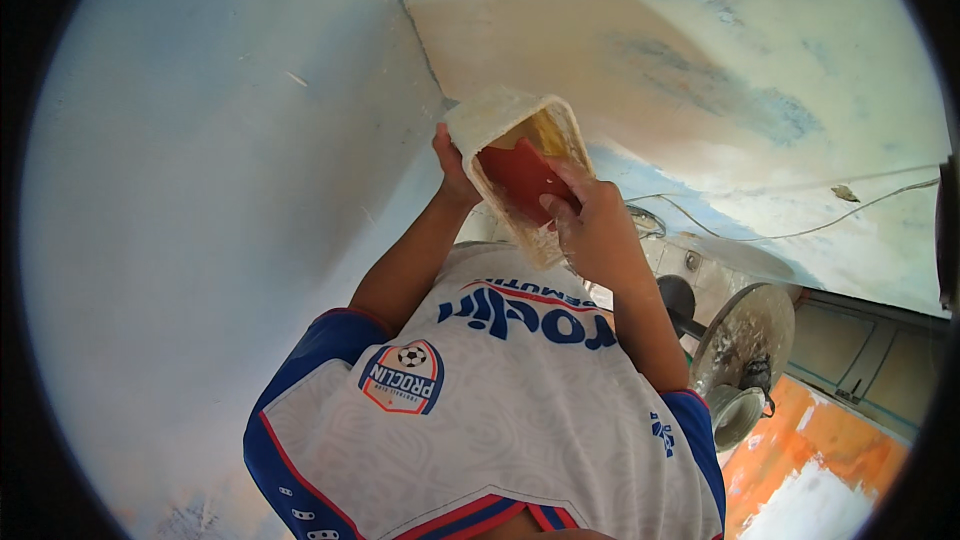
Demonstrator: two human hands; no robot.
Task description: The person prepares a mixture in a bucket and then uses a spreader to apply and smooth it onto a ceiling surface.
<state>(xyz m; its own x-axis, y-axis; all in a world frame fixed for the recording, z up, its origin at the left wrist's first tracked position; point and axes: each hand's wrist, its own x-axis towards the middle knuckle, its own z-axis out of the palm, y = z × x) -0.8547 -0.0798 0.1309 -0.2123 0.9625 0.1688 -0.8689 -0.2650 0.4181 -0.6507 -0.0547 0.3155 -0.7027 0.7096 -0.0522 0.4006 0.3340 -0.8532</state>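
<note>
A whitish rectangular plastic container (500, 110), its rim and sides caked with dried filler, is held up in front of my chest with its mouth tilted toward me. My left hand (455, 166) grips its left side, the thumb showing at the edge and the other fingers hidden behind it. Inside the mouth is a flat red plastic spreader (516, 176). The fingers of my right hand (600, 228) are closed round the spreader's right end, at the container's right rim. A yellowish patch (548, 130) shows on the inner wall; how much filler is inside I cannot tell.
Patchy, filler-smeared walls (220, 160) meet in a corner just beyond the container. A thin cable (790, 236) runs along the right wall. Lower right are a round dirty surface (735, 335), a metal pot (738, 418), a grey cabinet (850, 340) and an orange-and-white panel (775, 440).
</note>
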